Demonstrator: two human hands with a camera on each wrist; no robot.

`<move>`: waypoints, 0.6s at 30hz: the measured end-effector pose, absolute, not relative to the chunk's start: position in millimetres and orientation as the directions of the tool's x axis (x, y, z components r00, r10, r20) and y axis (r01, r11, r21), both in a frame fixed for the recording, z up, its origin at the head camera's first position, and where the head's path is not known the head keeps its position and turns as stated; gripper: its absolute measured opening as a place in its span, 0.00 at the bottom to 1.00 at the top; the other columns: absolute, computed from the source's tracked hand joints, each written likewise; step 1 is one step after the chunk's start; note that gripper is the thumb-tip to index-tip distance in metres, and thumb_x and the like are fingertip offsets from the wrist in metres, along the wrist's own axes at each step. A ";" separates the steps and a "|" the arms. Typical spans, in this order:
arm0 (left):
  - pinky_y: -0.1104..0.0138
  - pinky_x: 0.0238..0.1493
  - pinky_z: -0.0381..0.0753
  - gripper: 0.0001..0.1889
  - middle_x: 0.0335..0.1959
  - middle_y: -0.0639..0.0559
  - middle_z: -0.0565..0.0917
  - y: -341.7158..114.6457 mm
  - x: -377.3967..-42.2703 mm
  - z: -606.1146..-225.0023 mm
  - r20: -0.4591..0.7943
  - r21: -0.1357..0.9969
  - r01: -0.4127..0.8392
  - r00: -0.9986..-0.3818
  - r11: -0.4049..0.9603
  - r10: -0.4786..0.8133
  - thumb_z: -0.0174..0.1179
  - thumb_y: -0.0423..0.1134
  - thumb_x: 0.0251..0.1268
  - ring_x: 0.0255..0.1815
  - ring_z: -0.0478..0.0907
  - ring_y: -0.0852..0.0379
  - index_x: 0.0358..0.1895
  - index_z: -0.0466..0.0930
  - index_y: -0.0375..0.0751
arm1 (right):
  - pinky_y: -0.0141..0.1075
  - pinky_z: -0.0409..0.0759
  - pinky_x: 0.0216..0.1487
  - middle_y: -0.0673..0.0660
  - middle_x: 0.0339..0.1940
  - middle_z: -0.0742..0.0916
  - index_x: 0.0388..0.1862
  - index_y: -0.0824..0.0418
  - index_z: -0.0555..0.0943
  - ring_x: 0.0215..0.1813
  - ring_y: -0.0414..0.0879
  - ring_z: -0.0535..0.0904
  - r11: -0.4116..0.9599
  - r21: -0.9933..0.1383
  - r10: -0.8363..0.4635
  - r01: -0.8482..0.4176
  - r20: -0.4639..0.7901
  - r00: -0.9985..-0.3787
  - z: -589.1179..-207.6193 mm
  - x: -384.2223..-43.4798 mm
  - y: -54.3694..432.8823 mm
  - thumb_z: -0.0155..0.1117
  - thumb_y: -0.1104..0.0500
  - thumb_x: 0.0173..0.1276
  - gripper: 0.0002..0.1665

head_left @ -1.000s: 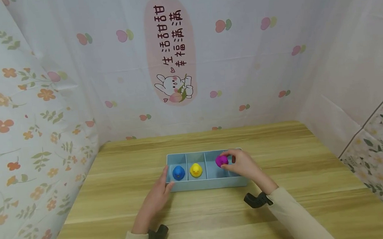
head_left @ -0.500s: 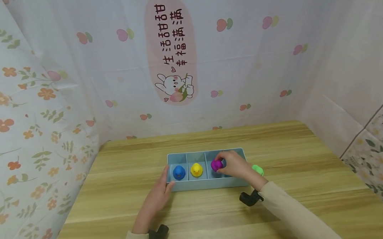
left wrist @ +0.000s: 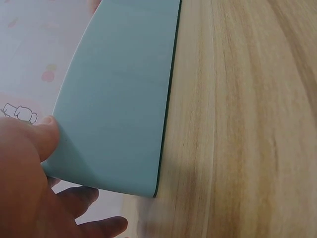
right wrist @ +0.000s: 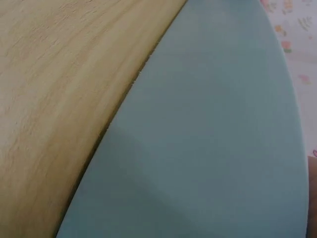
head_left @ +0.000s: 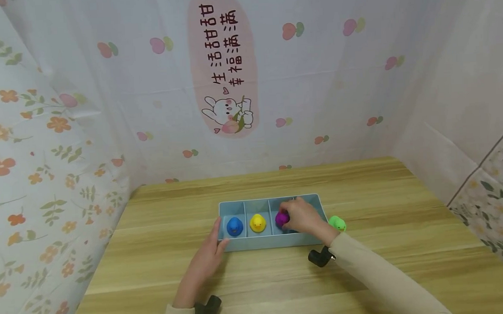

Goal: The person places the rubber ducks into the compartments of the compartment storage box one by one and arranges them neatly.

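In the head view a light blue divided box (head_left: 272,242) stands on the table. My left hand (head_left: 206,252) holds its front left corner, thumb at the front rim and fingers along the left end. The left wrist view shows that thumb (left wrist: 48,134) on the rim. Inside the third compartment from the left, my right hand (head_left: 306,218) pinches a purple toy duck (head_left: 281,220), partly hidden by the fingers. A blue toy duck (head_left: 235,227) sits in the leftmost compartment, a yellow toy duck (head_left: 257,223) in the second. The right wrist view shows mostly the box's front wall (right wrist: 208,129).
A green toy duck (head_left: 338,223) is on the wooden table (head_left: 162,245) just right of the box, close to my right forearm. Patterned cloth (head_left: 315,79) hangs behind the table and along both sides.
My right hand has moved left and down with the purple duck, into the third compartment. The green duck has come into sight from behind that hand. The left hand stays put.
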State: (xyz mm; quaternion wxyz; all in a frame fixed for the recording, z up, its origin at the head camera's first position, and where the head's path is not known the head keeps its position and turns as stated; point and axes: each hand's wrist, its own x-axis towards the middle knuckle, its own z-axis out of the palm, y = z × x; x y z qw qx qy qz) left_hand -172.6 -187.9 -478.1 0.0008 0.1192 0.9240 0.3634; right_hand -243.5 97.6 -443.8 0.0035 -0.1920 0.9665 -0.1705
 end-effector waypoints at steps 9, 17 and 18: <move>0.43 0.69 0.59 0.33 0.73 0.34 0.58 -187.8 -171.1 -476.2 0.066 0.667 0.207 -0.973 0.716 0.220 0.45 0.44 0.76 0.71 0.59 0.34 0.77 0.43 0.39 | 0.38 0.74 0.34 0.54 0.37 0.86 0.37 0.53 0.84 0.37 0.48 0.71 0.887 -0.257 -0.382 -0.384 0.060 -0.922 -445.9 -243.0 94.1 0.81 0.54 0.45 0.20; 0.43 0.69 0.59 0.33 0.74 0.34 0.57 -187.6 -170.9 -474.3 0.053 0.678 0.192 -0.976 0.710 0.213 0.46 0.44 0.76 0.71 0.59 0.34 0.77 0.43 0.40 | 0.40 0.74 0.33 0.54 0.38 0.85 0.38 0.53 0.83 0.37 0.49 0.70 0.889 -0.230 -0.394 -0.395 0.050 -0.918 -446.8 -244.1 95.0 0.81 0.53 0.44 0.21; 0.43 0.69 0.59 0.33 0.74 0.34 0.57 -187.3 -171.1 -474.0 0.052 0.678 0.190 -0.976 0.710 0.212 0.46 0.44 0.76 0.72 0.59 0.34 0.77 0.43 0.40 | 0.40 0.74 0.33 0.54 0.38 0.85 0.38 0.53 0.83 0.37 0.49 0.70 0.889 -0.230 -0.396 -0.396 0.048 -0.917 -446.3 -244.2 95.3 0.81 0.53 0.44 0.21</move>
